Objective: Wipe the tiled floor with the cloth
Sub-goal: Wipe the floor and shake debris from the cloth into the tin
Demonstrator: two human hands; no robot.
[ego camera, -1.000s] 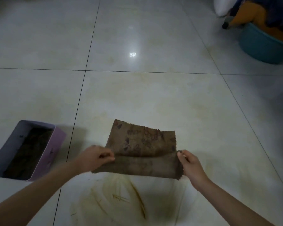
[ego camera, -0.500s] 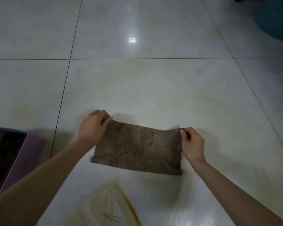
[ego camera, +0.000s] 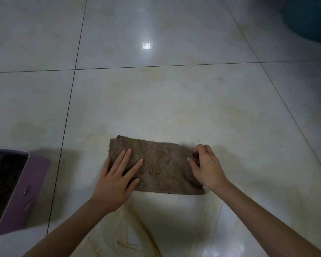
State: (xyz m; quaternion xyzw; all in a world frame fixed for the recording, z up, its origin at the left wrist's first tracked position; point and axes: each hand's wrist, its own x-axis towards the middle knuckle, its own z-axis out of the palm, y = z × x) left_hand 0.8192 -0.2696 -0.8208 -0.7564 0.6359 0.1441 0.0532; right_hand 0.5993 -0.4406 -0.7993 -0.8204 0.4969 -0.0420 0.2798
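– Box (ego camera: pixel 26 191), purple and open-topped, sits at the lower left edge, well apart from the action. Moving right, the left hand (ego camera: pixel 115 180) lies flat with straight fingers, pressing the left part of the cloth (ego camera: pixel 161 164).

– And that cloth is brown, a flat rectangle on the tiled floor (ego camera: pixel 174 108), lower centre of frame. Brown smears (ego camera: pixel 137 238) streak the tile just below it, at the bottom edge.

– That's the target, I'd say. On to the right hand (ego camera: pixel 206 167): fingers curled at the cloth's right edge, seemingly pinching it, thumb lying on the fabric.

– So the hands are apart, one at each end. How to do this wipe well?

– My call: flatten that right hand too, so the pressure is even across the cloth. A pinched edge may bunch and skip the grime.

– Then draw it down through the smears?

– Yes, in slow, overlapping strokes, cloth held flat so it lifts the dirt and doesn't spread it.

– Far upper right, a teal tub (ego camera: pixel 311 21), well clear.
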